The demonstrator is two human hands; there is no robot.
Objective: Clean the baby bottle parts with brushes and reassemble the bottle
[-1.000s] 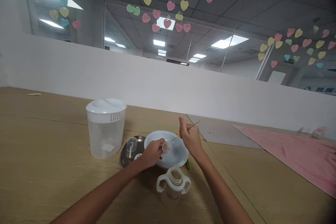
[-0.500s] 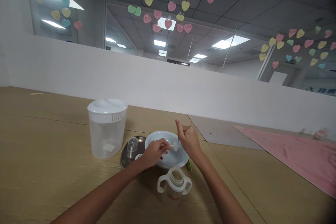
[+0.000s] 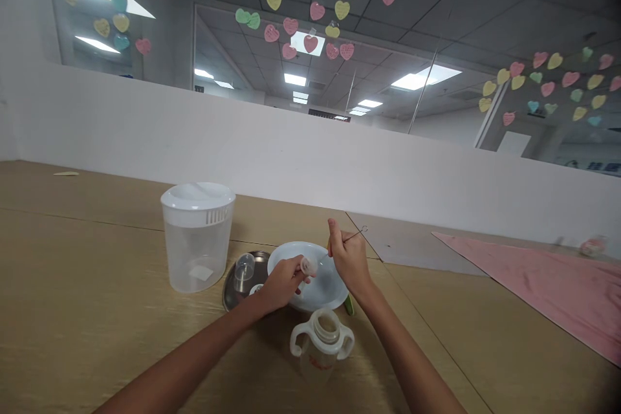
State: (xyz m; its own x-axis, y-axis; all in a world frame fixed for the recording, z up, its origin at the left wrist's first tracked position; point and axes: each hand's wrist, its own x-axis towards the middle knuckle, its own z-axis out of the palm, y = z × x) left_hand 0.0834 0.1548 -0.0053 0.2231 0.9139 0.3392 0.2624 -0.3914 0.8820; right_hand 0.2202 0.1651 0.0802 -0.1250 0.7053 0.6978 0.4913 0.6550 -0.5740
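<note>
My left hand (image 3: 284, 281) pinches a small translucent bottle nipple (image 3: 308, 265) over the white bowl (image 3: 334, 297). The nipple's round open side faces me. Up and to the right, my right hand (image 3: 350, 259) is closed with the thumb raised, gripping a thin wire brush (image 3: 358, 232). The brush's looped end sticks out behind the hand, and its other end points down at the nipple; whether it touches cannot be made out. In front of the bowl stands a baby bottle (image 3: 323, 346) with two white handles and no lid on its neck.
Left of the bowl, a round metal tray (image 3: 230, 301) holds a clear cap (image 3: 244, 268) and a white part partly behind my wrist. A lidded clear plastic bin (image 3: 196, 246) stands farther left. A green object (image 3: 349, 306) lies beside the bowl. Pink cloth (image 3: 538, 284) covers the right side.
The left hand has turned the nipple so its open side faces me. The wire brush has tilted, with more of its looped end showing past the right hand.
</note>
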